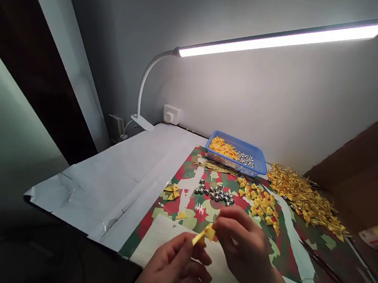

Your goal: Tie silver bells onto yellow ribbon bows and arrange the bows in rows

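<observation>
A small yellow ribbon bow (208, 233) is held between my two hands, above the near edge of the table. My left hand (179, 263) pinches its left end between thumb and forefinger, the other fingers curled below. With thumb and fingertips together, my right hand (243, 241) grips the bow from the right. Just beyond lie several silver bells (217, 194), which look like round metal beads. A loose yellow ribbon piece (181, 215) lies left of my hands, and a few yellow bows (173, 191) sit farther off.
A blue basket (261, 161) holds yellow pieces and silver beads at the back. Beside it are gold strips (218, 167), loose yellow bows (262, 202) and a large tangled gold pile (305, 198). A dark slim tool (321, 263) lies right. A lamp (140, 89) arches overhead.
</observation>
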Motion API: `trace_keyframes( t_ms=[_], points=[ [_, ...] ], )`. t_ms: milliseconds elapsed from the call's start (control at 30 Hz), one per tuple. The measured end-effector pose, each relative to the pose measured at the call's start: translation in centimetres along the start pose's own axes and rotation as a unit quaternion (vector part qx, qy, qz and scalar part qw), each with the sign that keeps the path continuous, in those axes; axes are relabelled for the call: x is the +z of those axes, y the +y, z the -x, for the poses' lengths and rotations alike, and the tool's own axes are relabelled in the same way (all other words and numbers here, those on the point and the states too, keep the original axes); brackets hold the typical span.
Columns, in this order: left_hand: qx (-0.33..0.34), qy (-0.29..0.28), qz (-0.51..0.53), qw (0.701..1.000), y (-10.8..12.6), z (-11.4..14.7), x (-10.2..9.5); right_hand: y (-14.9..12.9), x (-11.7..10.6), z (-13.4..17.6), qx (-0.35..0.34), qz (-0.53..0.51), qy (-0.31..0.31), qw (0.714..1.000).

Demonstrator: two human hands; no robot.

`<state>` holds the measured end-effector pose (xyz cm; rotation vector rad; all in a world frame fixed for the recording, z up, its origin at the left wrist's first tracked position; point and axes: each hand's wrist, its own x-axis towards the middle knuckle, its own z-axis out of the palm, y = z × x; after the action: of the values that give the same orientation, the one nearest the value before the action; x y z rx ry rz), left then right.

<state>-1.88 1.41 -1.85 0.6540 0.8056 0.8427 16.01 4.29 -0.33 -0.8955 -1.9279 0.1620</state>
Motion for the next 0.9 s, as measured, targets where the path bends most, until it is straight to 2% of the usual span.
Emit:
trace_keyframes(
  t_ms=[100, 200, 267, 333, 367, 433, 500, 600, 700, 767, 900],
  points=[
    [-0.061, -0.045, 0.127, 0.989, 0.7, -0.5, 1.6, -0.6, -1.7, 1.7, -0.081, 0.053, 0.051, 0.994],
    [-0.068, -0.075, 0.114, 0.988, 0.6, -1.2, 2.7, -0.8, -2.0, 3.8, -0.109, 0.101, 0.097, 0.984],
    [-0.050, -0.075, 0.063, 0.994, 0.4, -1.5, 3.1, -1.0, -1.9, 5.4, -0.042, 0.095, 0.126, 0.987],
    [-0.013, -0.074, -0.015, 0.997, 0.2, -1.7, 3.3, -1.2, -2.0, 6.7, 0.086, 0.037, 0.148, 0.985],
    [0.012, -0.073, -0.062, 0.995, 0.1, -1.8, 3.4, -1.3, -2.1, 7.2, 0.166, -0.017, 0.149, 0.975],
    [0.066, -0.070, -0.166, 0.981, 0.0, -1.9, 3.5, -1.6, -2.4, 7.6, 0.305, -0.146, 0.128, 0.932],
    [0.103, -0.077, -0.247, 0.961, 0.0, -2.1, 3.7, -1.8, -2.7, 7.6, 0.384, -0.247, 0.097, 0.884],
    [0.110, -0.101, -0.290, 0.945, 0.3, -2.2, 4.0, -2.0, -2.9, 7.1, 0.429, -0.333, 0.070, 0.837],
    [0.081, -0.117, -0.245, 0.959, 0.9, -2.3, 4.1, -2.1, -3.1, 6.6, 0.460, -0.393, 0.078, 0.792],
    [0.058, -0.118, -0.224, 0.966, 1.4, -2.3, 4.0, -2.2, -3.2, 6.5, 0.473, -0.408, 0.091, 0.776],
    [0.042, -0.125, -0.251, 0.959, 1.9, -2.3, 3.9, -2.3, -3.0, 6.8, 0.478, -0.427, 0.085, 0.763]
  ],
)
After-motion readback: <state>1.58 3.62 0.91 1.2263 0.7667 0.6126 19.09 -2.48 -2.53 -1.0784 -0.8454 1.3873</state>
